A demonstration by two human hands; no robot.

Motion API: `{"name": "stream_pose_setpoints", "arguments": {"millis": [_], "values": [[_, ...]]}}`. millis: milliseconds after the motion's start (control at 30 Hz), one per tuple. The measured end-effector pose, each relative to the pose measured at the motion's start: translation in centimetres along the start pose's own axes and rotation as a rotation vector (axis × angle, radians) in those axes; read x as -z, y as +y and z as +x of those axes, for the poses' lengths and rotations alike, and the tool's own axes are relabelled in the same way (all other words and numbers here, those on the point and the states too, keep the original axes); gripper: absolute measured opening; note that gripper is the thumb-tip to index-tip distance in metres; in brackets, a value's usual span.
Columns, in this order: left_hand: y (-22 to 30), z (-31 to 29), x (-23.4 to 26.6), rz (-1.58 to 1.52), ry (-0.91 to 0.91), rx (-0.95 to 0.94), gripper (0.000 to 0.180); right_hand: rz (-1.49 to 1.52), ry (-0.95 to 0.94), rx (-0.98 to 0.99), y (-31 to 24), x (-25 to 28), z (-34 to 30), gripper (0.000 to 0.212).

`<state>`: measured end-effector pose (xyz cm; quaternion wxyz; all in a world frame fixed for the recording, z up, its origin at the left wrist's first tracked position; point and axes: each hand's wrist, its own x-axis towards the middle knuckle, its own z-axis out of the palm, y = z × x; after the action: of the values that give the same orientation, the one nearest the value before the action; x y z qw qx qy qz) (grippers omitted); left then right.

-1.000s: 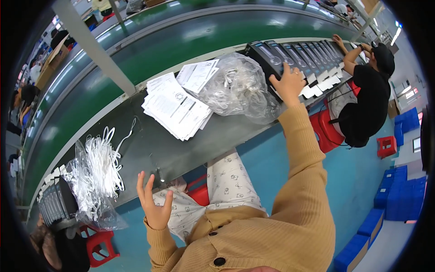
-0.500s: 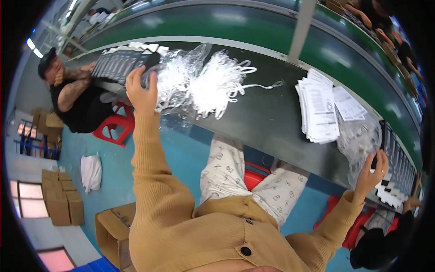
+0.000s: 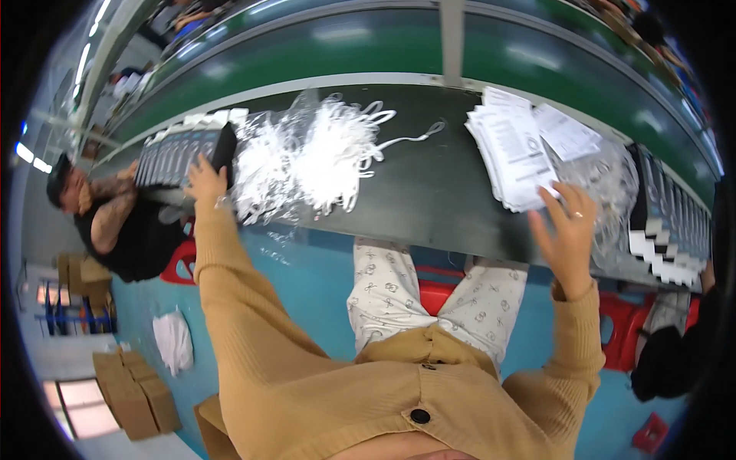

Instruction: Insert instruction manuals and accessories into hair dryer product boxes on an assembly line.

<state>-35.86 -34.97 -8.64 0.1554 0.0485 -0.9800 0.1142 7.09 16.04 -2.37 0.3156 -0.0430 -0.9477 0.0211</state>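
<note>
My left hand [image 3: 205, 182] reaches to the near end of a row of dark boxes [image 3: 178, 157] with white flaps raised. Its fingers are stretched out against or just in front of the black end box, and I see nothing held in them. Beside it lies a clear plastic bag with a heap of white looped cords [image 3: 333, 153]. My right hand [image 3: 569, 230] hovers at the lower edge of a stack of printed leaflets [image 3: 510, 153], fingers spread. Whether its fingertips touch the paper I cannot tell.
A second row of dark boxes [image 3: 671, 207] stands at the right, past a crumpled clear bag [image 3: 613, 184]. One cord loop [image 3: 437, 129] sticks out over the dark table [image 3: 418, 180]. A co-worker [image 3: 111, 218] sits at the left. Cardboard cartons [image 3: 134, 391] stand on the floor.
My right hand has moved from the boxes at the right, up and left to the leaflets. My left hand has come lower, to the left boxes' end. The whole view has turned somewhat.
</note>
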Motion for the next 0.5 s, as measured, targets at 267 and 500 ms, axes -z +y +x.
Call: {"name": "stream_pose_setpoints", "arguments": {"millis": [267,500], "values": [[0.0,-2.9,5.9,-0.229,0.484,-0.068,0.080,0.028,-0.066,-0.012,1.0,-3.9,-0.5,0.047],[5.8,-13.1,18.4,-0.959,0.537,-0.386,0.078,0.114,-0.073,0.050,0.6,-3.5,-0.6,0.026]]}}
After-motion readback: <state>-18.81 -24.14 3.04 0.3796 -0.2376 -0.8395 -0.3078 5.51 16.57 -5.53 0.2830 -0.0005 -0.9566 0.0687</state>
